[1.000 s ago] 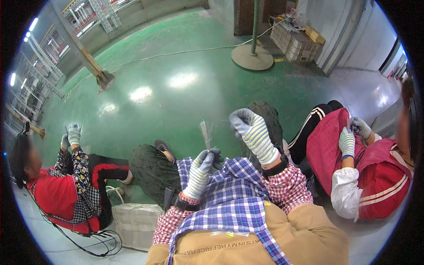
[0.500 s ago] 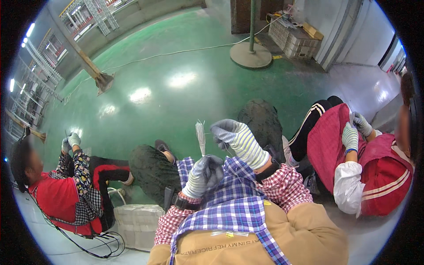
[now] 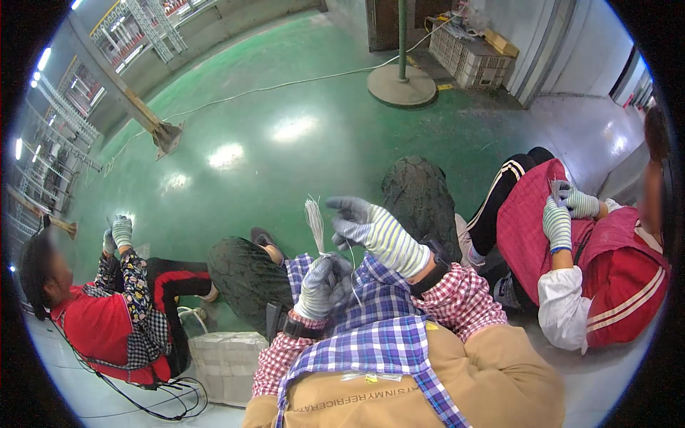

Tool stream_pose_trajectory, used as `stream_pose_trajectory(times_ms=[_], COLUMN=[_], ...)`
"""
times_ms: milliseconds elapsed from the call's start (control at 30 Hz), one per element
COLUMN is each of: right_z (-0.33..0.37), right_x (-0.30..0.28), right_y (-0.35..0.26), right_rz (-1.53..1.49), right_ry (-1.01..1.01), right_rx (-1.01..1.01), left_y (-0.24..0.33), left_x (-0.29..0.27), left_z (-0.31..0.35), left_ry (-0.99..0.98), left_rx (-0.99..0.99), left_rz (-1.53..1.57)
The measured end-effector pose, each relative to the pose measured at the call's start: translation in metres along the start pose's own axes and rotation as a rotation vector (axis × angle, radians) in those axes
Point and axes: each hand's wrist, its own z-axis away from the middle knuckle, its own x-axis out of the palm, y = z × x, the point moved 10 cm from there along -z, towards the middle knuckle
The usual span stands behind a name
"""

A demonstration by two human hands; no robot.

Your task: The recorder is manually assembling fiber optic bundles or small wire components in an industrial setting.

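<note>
My left hand (image 3: 320, 287), in a grey and striped glove, is closed round the lower end of a bundle of thin white strands (image 3: 314, 222). The bundle stands upright, its loose tips fanned out at the top. Close beside it on the right is my right hand (image 3: 385, 234), gloved alike, its upper finger stretched out and its lower fingers bent. From under those bent fingers a single thin white strand (image 3: 354, 274) hangs down in front of the checked apron (image 3: 371, 349). The exact grip on the strand is partly hidden.
At left sits a person in red (image 3: 96, 324) with raised gloved hands; at right another in a red apron (image 3: 531, 235) handles something thin. A whitish wrapped block (image 3: 225, 367) lies by my left side. Ahead are a post base (image 3: 401, 87), a cable (image 3: 271, 88) and crates (image 3: 467, 60).
My right hand has shifted slightly left, and its upper finger has straightened away from the others. The bundle leans a little more to the left. The hanging strand shows more clearly.
</note>
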Motion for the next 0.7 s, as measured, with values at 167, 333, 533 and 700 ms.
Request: stream_pose_trajectory(times_ms=[167,333,533,700], right_z=[0.004,0.004,0.001,0.002], right_x=[0.01,0.003,-0.006,-0.007], right_y=[-0.005,0.001,0.006,0.008], right_rz=[0.025,0.033,0.108,0.114], right_ry=[-0.015,0.012,0.05,0.09], right_rx=[0.028,0.066,0.083,0.087], left_y=[-0.015,-0.015,-0.018,-0.012], left_x=[-0.001,-0.004,-0.003,0.0], left_z=[-0.001,-0.003,-0.004,-0.002], left_ry=[-0.009,0.1,0.014,0.054], left_rx=[-0.096,-0.083,-0.104,-0.088], left_rz=[0.119,0.014,-0.023,-0.031])
